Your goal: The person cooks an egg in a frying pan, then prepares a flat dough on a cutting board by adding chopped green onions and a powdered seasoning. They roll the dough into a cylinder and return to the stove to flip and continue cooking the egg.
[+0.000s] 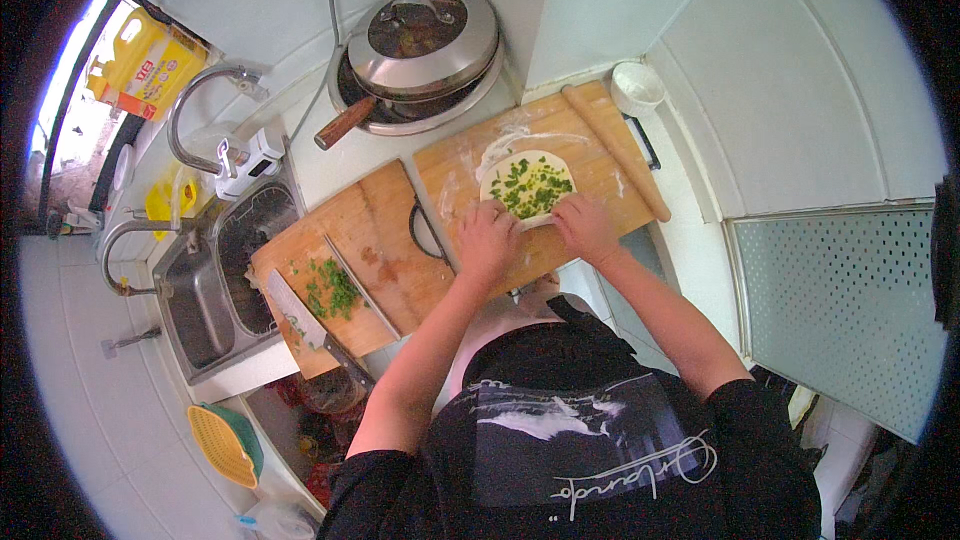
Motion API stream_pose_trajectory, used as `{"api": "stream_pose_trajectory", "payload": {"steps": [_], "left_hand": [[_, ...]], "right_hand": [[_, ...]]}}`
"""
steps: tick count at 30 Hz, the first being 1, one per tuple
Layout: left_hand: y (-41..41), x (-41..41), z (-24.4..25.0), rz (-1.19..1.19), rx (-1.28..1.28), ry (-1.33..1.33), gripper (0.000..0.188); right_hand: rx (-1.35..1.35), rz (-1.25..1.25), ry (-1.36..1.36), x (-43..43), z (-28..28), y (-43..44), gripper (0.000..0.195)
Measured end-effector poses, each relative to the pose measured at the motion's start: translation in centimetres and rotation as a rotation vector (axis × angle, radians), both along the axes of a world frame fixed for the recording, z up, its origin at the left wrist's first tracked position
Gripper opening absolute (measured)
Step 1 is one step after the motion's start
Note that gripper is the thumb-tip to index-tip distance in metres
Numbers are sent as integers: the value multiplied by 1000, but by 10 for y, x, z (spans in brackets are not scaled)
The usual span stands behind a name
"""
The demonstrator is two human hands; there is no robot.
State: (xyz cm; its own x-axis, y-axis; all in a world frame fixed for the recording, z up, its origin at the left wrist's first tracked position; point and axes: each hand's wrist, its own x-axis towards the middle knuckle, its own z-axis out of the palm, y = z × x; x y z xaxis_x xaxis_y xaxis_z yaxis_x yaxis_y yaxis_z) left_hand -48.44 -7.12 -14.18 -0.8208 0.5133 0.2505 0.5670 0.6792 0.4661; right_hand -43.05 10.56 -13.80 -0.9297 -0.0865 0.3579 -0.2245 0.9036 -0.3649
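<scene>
A flat round of dough (527, 178), strewn with chopped green herbs (536, 184), lies on a floured wooden board (457, 157). Its edge nearest me is folded into a narrow roll (535, 221). My left hand (489, 234) pinches the left end of that roll. At the right end, the fingers of my right hand (586, 223) hold the same edge. A long wooden rolling pin (619, 154) rests along the board's right side.
On a second cutting board (375, 210) lie more chopped herbs (330, 289), a chopstick-like rod (362, 285) and a cleaver (300, 307). Left of it is a steel sink (199, 322). A lidded pan (424, 45) stands behind; a white bowl (637, 88) sits back right.
</scene>
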Motion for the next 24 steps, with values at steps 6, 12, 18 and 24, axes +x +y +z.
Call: {"api": "stream_pose_trajectory", "payload": {"steps": [6, 12, 18, 24], "left_hand": [[-8, -9, -2, -162, -19, 54, 18], [-18, -5, 0, -233, 25, 107, 16], [-28, -11, -9, -154, -140, -7, 18], [-24, -22, -4, -17, -64, 45, 19]], "right_hand": [[136, 105, -41, 0, -2, 5, 12], [141, 141, 1, 5, -2, 16, 12], [-55, 116, -196, 3, -2, 29, 11], [-82, -61, -209, -14, -4, 32, 13]]}}
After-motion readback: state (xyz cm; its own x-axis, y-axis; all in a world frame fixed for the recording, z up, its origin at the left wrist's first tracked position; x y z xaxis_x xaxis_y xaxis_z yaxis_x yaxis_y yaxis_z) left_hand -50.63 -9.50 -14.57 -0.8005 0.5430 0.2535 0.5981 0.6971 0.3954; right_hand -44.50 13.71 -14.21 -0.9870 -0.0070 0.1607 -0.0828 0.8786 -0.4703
